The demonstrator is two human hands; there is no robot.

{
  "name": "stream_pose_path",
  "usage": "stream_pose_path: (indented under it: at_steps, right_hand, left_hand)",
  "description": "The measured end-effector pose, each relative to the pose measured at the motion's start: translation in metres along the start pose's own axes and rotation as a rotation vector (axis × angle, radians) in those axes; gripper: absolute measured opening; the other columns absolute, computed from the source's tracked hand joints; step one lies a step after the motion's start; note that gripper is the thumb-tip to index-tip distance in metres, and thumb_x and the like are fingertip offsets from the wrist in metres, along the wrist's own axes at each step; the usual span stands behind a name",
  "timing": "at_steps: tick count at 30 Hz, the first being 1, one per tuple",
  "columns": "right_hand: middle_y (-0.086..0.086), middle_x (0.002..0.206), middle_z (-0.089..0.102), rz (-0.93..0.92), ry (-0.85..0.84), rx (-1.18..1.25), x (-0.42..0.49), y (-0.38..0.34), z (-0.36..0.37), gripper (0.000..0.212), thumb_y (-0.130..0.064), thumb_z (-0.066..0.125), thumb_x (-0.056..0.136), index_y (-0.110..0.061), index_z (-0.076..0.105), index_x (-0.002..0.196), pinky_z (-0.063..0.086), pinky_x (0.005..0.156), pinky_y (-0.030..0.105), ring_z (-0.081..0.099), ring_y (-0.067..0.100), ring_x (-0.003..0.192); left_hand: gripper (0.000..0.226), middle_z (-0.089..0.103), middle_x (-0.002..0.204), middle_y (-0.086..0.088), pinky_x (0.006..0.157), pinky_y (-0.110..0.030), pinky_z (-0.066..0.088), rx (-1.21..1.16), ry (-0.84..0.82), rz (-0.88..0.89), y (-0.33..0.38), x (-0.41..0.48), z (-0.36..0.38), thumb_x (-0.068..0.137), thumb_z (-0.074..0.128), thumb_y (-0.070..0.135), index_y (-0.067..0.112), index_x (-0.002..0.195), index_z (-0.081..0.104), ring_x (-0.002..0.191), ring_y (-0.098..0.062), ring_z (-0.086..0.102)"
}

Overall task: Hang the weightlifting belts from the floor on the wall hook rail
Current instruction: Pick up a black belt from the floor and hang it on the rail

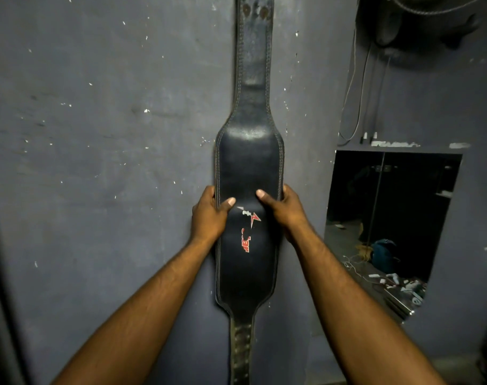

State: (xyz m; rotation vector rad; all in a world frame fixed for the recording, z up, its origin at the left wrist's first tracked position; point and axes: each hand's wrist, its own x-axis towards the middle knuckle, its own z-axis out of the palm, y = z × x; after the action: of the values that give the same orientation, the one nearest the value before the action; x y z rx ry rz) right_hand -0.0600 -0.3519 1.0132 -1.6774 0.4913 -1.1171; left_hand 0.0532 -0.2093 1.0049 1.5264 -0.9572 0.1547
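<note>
Place: a dim, rough room used for gym gear; whether it is a commercial gym or a home one cannot be told.
Gear: black leather weightlifting belt [249,168], upright and flat against the wall.
Wall [98,134]: blue-grey, scuffed, paint chipped in white flecks.
Fittings: wall fan [420,23] up high, cords [353,93] dangling beneath.
Clutter: a dark opening [403,190] shows a blue bag [382,252] and loose cables.

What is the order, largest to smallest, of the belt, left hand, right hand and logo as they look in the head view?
1. belt
2. left hand and right hand: they look alike, so not ranked
3. logo
</note>
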Motion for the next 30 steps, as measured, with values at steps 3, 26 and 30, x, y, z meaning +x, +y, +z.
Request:
stream_pose_path:
  at_steps: [3, 26, 30]
  right_hand:
    - [0.002, 0.11, 0.076, 0.002, 0.01, -0.012, 0.0, -0.004, -0.001, 0.047, -0.039, 0.082, 0.076, -0.02, 0.067, 0.116, 0.059, 0.091, 0.044, 0.074, 0.02, 0.098]
    - [0.009, 0.15, 0.043, 0.399, 0.165, -0.062, -0.15, 0.117, 0.014, 0.076, -0.023, 0.08, 0.081, -0.022, 0.036, 0.143, 0.043, 0.112, 0.045, 0.048, 0.027, 0.133]
    - [0.009, 0.15, 0.039, 0.551, 0.167, -0.121, -0.224, 0.134, 0.018, 0.077, -0.023, 0.077, 0.084, -0.025, 0.031, 0.147, 0.042, 0.112, 0.046, 0.045, 0.028, 0.133]
  left_hand:
    - [0.027, 0.071, 0.103, 0.004, 0.083, -0.022, 0.047, -0.001, 0.019, -0.007, 0.001, 0.002, -0.001, 0.088, 0.07, 0.025, 0.015, 0.111, 0.063, 0.094, -0.016, 0.065]
    - [0.061, 0.056, 0.136, -0.017, 0.109, -0.041, 0.043, 0.079, -0.38, -0.57, -0.113, -0.133, 0.006, 0.094, 0.058, 0.046, 0.005, 0.137, 0.047, 0.126, -0.033, 0.054]
    - [0.07, 0.043, 0.151, -0.016, 0.115, -0.042, 0.036, 0.038, -0.346, -0.78, -0.148, -0.199, -0.01, 0.095, 0.054, 0.048, 0.005, 0.147, 0.037, 0.136, -0.034, 0.044]
